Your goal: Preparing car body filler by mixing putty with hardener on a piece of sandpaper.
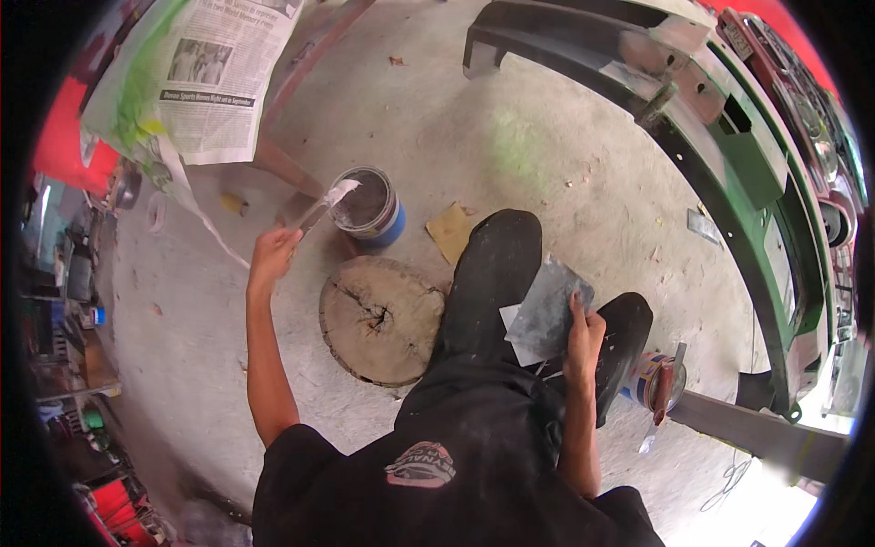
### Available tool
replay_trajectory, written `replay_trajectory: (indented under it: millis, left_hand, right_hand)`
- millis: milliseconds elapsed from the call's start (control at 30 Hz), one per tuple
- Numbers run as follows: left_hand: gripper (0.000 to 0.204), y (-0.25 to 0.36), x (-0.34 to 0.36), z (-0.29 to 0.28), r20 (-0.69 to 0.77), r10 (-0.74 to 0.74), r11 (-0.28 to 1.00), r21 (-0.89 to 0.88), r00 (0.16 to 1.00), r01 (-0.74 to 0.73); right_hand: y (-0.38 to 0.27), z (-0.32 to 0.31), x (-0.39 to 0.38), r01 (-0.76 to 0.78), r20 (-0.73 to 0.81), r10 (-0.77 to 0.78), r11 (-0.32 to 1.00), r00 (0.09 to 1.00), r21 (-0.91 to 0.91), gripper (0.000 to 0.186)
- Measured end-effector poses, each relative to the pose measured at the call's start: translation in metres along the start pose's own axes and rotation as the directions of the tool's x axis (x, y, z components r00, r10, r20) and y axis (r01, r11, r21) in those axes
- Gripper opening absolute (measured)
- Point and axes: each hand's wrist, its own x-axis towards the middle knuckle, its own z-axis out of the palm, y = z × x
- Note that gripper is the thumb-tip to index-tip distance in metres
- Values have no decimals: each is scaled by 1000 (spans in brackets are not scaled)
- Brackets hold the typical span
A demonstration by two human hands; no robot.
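Note:
My left hand (272, 252) grips a putty knife (321, 208) whose blade tip carries a lump of pale filler at the rim of an open can (367, 207) with a blue band. My right hand (581, 333) holds a flat grey metal plate (548, 308) over my right knee, with a white scrap under it. I sit on the concrete floor in black trousers, one knee raised.
A round cracked wooden slab (382, 318) lies between my arms. A yellow sandpaper piece (450, 230) lies by the can. A second can (649, 378) with tools stands at my right. A green vehicle body panel (747, 182) curves along the right. Newspaper (214, 73) hangs at top left.

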Motion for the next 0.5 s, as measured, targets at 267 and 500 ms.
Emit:
replay_trajectory:
  millis: [267, 500]
  left_hand:
    - [22, 57, -61, 0, 20, 63, 968, -245, 998, -56]
    - [31, 117, -87, 31, 254, 252, 951, -243, 934, -191]
  right_hand:
    - [-7, 24, 16, 121, 49, -118, 991, 992, -64, 54]
    - [-29, 25, 12, 77, 45, -76, 997, 996, -23, 54]
